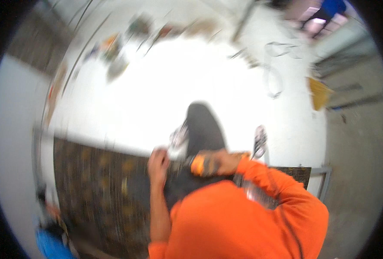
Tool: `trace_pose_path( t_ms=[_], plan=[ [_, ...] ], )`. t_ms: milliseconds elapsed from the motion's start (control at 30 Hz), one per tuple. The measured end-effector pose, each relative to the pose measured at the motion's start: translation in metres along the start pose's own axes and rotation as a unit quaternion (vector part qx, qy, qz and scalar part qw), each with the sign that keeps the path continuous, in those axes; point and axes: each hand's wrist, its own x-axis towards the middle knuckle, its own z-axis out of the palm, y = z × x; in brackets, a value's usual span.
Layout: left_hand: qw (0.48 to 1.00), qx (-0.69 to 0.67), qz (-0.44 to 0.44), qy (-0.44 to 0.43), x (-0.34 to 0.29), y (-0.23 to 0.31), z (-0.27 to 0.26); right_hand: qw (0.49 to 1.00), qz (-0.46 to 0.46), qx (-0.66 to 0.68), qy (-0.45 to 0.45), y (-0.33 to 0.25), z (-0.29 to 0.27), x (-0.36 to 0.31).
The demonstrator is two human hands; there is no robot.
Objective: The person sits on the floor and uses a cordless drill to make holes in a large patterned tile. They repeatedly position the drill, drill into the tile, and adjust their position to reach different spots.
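Observation:
I sit with my dark-trousered legs in front of me, and the picture is smeared by motion. My right hand (222, 161) grips an orange-and-black power tool (198, 165) over my lap. Its narrow grey front end points left, toward my other hand; the exact kind is too blurred to tell. Just left of the tool, apart from it, my left hand (158, 159) is raised beside my thigh with its fingers curled together. Whatever those fingers may hold is too small and blurred to name.
Under me is a dark, brown-patterned bench surface (100, 185) with a metal frame (325, 177) at its right end. Blurred bundles (113, 54) and a loose pale cord (272, 77) lie on the white floor. A yellow piece (319, 93) stands right; a blue item (53, 244) is lower left.

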Motion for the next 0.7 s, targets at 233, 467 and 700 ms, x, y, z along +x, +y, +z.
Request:
trace_pose_path(
  t_ms=[233, 467, 700],
  plan=[
    [0.97, -0.219, -0.103, -0.024, -0.007, -0.059, 0.002, 0.997, 0.025, -0.022, -0.063, -0.009, -0.01, -0.003],
    [0.984, -0.151, -0.095, -0.002, -0.012, -0.126, 0.002, 0.997, 0.035, 0.032, -0.056, -0.002, -0.012, 0.013],
    [0.956, -0.23, -0.176, 0.034, -0.016, -0.096, 0.0, 0.997, 0.036, 0.004, -0.067, -0.004, -0.013, 0.018]
  ],
)
